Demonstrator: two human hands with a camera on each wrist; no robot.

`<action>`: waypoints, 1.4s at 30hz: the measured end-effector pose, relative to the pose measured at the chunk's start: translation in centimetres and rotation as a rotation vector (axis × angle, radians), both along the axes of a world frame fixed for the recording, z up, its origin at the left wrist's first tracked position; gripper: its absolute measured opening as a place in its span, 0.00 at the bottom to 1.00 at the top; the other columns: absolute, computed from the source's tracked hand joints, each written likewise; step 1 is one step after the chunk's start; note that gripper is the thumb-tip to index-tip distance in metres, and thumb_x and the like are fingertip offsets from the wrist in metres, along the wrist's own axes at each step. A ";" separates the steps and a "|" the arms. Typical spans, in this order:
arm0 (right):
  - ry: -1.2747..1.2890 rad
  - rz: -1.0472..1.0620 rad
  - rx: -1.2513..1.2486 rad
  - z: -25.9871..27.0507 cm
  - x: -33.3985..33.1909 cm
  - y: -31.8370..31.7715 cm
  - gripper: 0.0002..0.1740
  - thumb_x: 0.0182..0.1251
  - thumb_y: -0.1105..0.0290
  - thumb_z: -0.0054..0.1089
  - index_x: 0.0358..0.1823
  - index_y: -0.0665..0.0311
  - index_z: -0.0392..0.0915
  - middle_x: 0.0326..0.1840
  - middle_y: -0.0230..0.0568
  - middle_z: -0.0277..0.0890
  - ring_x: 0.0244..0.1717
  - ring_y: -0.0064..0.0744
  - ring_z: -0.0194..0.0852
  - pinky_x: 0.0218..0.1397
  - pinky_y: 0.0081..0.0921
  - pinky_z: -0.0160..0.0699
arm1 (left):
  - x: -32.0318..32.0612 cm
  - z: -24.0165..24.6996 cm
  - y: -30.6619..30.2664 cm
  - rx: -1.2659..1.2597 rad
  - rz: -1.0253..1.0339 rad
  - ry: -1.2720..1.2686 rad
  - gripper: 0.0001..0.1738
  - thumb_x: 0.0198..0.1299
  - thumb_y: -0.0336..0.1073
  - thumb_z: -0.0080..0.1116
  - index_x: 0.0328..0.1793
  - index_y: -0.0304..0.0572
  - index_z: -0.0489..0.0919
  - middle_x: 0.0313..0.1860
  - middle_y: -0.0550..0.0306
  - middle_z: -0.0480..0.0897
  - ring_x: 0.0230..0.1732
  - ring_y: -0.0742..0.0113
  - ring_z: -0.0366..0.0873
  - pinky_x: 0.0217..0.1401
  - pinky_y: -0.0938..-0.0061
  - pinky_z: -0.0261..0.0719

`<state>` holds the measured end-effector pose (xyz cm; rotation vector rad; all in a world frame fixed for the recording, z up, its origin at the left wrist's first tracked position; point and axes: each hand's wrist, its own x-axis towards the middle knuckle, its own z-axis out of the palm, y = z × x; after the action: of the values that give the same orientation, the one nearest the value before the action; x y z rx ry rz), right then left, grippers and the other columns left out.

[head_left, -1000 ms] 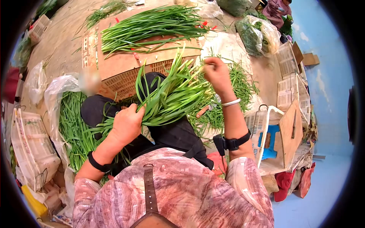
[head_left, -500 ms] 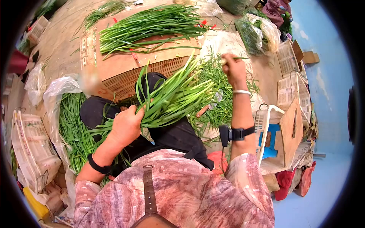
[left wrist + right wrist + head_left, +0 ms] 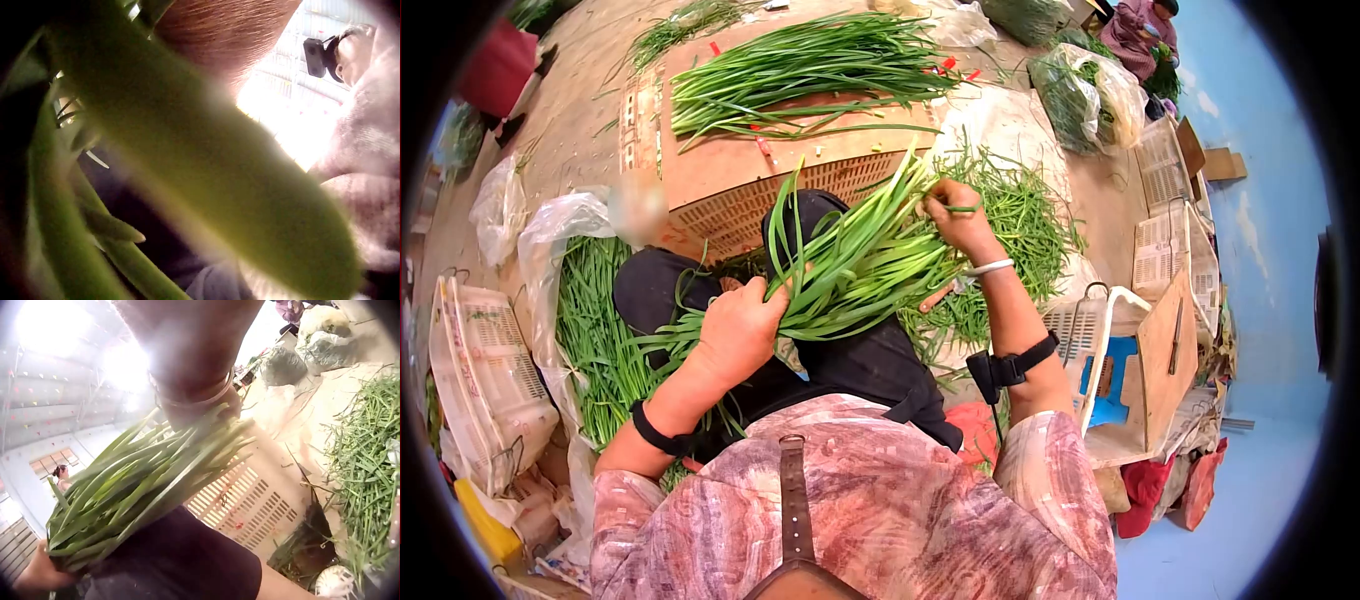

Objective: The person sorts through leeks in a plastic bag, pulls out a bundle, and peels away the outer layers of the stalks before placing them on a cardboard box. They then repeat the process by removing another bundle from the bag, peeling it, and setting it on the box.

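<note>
My left hand [image 3: 742,322] grips a bunch of garlic chives [image 3: 870,265] by its leafy end, low over my lap. The pale stem ends fan out to the upper right. At those ends is my right hand [image 3: 962,220], fingers curled, pinching a thin chive leaf [image 3: 966,209] that sticks out of the fist. In the right wrist view the bunch [image 3: 137,481] runs from the left hand [image 3: 44,572] up to the right hand, whose fingertips are hidden. Blurred green leaves [image 3: 206,162] fill most of the left wrist view.
A sorted heap of chives [image 3: 810,70] lies on a board over a crate [image 3: 730,215] ahead. Loose trimmings [image 3: 1020,220] with a wooden-handled tool [image 3: 937,297] are on the right. A plastic bag of chives [image 3: 595,330] stands left; crates [image 3: 495,385] flank me.
My right hand swung out to the right over the trimmings, then came back to the stem ends. The left hand and the bunch stayed nearly still. Someone in red shows more at upper left.
</note>
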<state>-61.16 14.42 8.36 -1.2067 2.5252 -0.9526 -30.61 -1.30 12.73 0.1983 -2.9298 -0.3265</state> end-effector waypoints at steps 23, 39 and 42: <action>-0.563 0.140 0.168 7.1 -3.0 -0.2 0.16 0.49 0.74 0.70 0.37 0.69 0.74 0.36 0.37 0.77 0.38 0.24 0.74 0.43 0.20 0.74 | -0.3 1.3 0.4 -0.143 -0.099 0.029 0.38 0.45 0.27 0.52 0.68 0.62 0.67 0.23 0.56 0.64 0.19 0.59 0.67 0.21 0.67 0.68; -0.070 -0.100 -0.202 5.5 -1.7 3.4 0.13 0.50 0.77 0.61 0.39 0.66 0.73 0.30 0.37 0.79 0.33 0.22 0.78 0.40 0.21 0.74 | -0.3 1.2 0.1 -0.201 -0.145 0.007 0.34 0.50 0.32 0.50 0.68 0.58 0.65 0.23 0.58 0.67 0.21 0.66 0.72 0.20 0.72 0.71; 0.221 -0.098 -0.106 6.9 -2.3 4.3 0.10 0.50 0.75 0.61 0.36 0.65 0.75 0.30 0.40 0.81 0.34 0.29 0.80 0.40 0.24 0.75 | -0.3 0.7 0.1 -0.146 -0.126 0.018 0.39 0.46 0.30 0.54 0.69 0.59 0.64 0.22 0.56 0.66 0.20 0.60 0.69 0.21 0.67 0.70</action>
<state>-63.43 18.76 15.21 -1.2941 2.7586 -1.0404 -30.86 -1.19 13.45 -0.0094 -2.9386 -0.1298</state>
